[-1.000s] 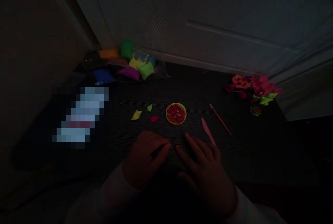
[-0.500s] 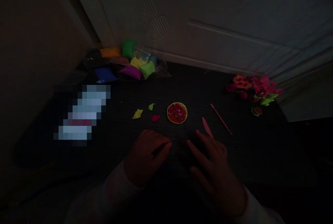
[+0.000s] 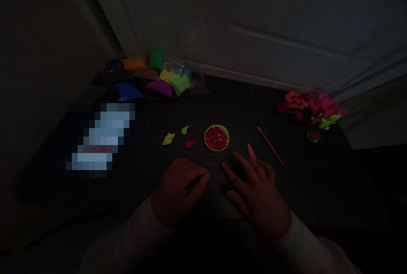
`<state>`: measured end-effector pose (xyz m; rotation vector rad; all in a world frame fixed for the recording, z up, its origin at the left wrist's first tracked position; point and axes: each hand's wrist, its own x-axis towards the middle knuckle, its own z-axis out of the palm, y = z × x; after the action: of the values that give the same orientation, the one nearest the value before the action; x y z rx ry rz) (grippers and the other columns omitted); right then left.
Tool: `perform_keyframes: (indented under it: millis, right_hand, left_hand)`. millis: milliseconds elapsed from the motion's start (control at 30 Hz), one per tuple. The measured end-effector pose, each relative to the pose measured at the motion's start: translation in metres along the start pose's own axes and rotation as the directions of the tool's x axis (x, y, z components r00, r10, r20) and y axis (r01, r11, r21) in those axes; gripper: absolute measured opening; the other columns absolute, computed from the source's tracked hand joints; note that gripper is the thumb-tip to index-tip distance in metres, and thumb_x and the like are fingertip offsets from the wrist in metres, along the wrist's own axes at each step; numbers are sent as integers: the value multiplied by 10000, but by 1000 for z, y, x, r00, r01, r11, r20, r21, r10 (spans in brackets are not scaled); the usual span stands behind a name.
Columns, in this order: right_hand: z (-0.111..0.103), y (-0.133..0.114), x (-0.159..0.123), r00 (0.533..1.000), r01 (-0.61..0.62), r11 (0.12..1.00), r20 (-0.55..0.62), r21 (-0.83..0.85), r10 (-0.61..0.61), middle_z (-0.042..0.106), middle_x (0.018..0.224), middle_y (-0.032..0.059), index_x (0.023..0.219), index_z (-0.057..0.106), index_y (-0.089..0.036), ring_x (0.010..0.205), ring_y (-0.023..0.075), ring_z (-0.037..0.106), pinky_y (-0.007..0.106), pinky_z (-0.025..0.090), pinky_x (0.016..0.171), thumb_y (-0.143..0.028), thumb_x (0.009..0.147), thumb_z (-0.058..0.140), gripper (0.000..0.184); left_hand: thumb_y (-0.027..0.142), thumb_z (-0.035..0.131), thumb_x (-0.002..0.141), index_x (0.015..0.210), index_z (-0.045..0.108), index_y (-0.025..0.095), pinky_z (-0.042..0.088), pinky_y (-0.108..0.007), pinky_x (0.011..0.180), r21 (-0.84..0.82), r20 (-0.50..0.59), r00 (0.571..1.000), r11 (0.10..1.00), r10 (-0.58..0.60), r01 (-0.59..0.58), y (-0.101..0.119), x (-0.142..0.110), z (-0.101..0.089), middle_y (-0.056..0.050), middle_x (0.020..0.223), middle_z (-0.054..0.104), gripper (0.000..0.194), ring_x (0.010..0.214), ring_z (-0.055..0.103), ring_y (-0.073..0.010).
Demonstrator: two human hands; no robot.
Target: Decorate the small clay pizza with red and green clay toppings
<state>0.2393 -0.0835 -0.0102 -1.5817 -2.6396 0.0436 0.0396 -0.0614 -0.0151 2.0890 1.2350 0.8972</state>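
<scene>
Left hand (image 3: 179, 191) and right hand (image 3: 259, 193) are low over the dark counter (image 3: 235, 108), apart from each other. The left is curled, its thumb and forefinger tips meeting; whether anything is pinched there, I cannot tell. The right is palm down with its fingers loosely spread and nothing visible in its grasp.

Just beyond the right hand's fingers lies the pink knife (image 3: 251, 151). Its blade tip points away from the person and slightly left, and its long axis slants back toward the hand, which hides the rest. Whether they touch is unclear. To the right of it, a thin pink rod (image 3: 270, 145) lies apart from both hands, slanting from far left to near right.

Beyond the gap between the hands, the round clay disc (image 3: 216, 138) lies flat on the counter. It has a yellow rim and red and green bits on top, and shows no clear long axis; its near left part is plainer and orange-red.

Left of the disc are three small clay scraps: a yellow scrap (image 3: 168, 139) stretched from near left to far right, a green scrap (image 3: 185, 130) with its narrow end to the right, and a red scrap (image 3: 190, 144).
</scene>
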Motion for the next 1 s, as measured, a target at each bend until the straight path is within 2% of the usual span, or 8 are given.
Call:
perform_keyframes:
  millis: [200, 333, 500, 633, 767, 833, 900, 1000]
  right_hand:
    - [-1, 1, -4, 991, 111, 992, 76, -52, -107, 345, 1357, 97, 1257, 392, -307, 1141, 286, 366, 480, 228, 896, -477, 777, 461, 514]
    - [-2, 2, -4, 994, 93, 994, 59, -54, -89, 337, 1360, 105, 1246, 414, -295, 1182, 297, 324, 478, 223, 910, -483, 766, 471, 518]
    - [-2, -1, -6, 982, 164, 986, 99, -32, -160, 310, 1378, 90, 1284, 343, -311, 1197, 278, 316, 474, 200, 928, -488, 769, 459, 557]
    - [-3, -2, -7, 991, 92, 995, 97, -28, -89, 293, 1379, 123, 1281, 356, -284, 1213, 299, 287, 490, 214, 922, -456, 762, 487, 561]
    - [-7, -1, -11, 985, 153, 986, 67, 64, -157, 266, 1379, 144, 1277, 364, -240, 1207, 293, 295, 484, 248, 918, -412, 780, 483, 540]
    - [-9, -1, -13, 995, 99, 988, -20, 121, -98, 310, 1349, 145, 1239, 415, -206, 1191, 281, 321, 460, 287, 903, -333, 800, 479, 461]
    - [-9, -2, -12, 994, -13, 983, -109, 184, 33, 428, 1256, 132, 1153, 497, -184, 1131, 261, 391, 430, 331, 871, -257, 815, 467, 347]
    - [-7, -8, -8, 978, -122, 951, -127, 284, 164, 576, 1041, 79, 1012, 585, -201, 968, 219, 504, 397, 363, 817, -250, 801, 506, 231]
  left_hand:
    - [179, 495, 780, 771, 612, 173, 435, -286, 673, -7, 1, 1000, 1000, -6, 6, 1, 0, 0, -3, 713, 649, 117, 685, 577, -131]
    - [176, 496, 780, 775, 610, 170, 432, -288, 678, -12, 2, 1000, 1000, -8, 8, 1, 0, -1, -6, 722, 650, 114, 692, 576, -132]
    - [171, 500, 778, 772, 609, 165, 423, -286, 679, -16, 16, 1000, 1000, -19, 19, 2, 0, -2, -10, 721, 651, 110, 695, 575, -134]
    - [163, 504, 778, 776, 605, 160, 417, -283, 678, -14, 22, 1000, 1000, -2, 2, 1, 0, -1, -7, 723, 651, 101, 695, 574, -131]
    - [163, 507, 778, 777, 608, 156, 418, -284, 677, -12, 13, 1000, 1000, -13, 13, 0, 0, -1, -9, 723, 650, 102, 693, 571, -131]
    - [163, 507, 778, 776, 608, 157, 418, -282, 675, -11, 12, 1000, 1000, -16, 16, 0, -1, -1, -6, 720, 647, 101, 691, 569, -129]
    - [164, 508, 778, 776, 606, 158, 419, -279, 678, -18, 4, 1000, 1000, -10, 10, 0, -1, -1, -3, 718, 644, 98, 692, 567, -126]
    - [163, 512, 775, 772, 605, 156, 419, -276, 680, -30, -3, 1000, 1000, -1, 1, 0, -1, -1, -1, 714, 643, 93, 691, 568, -122]
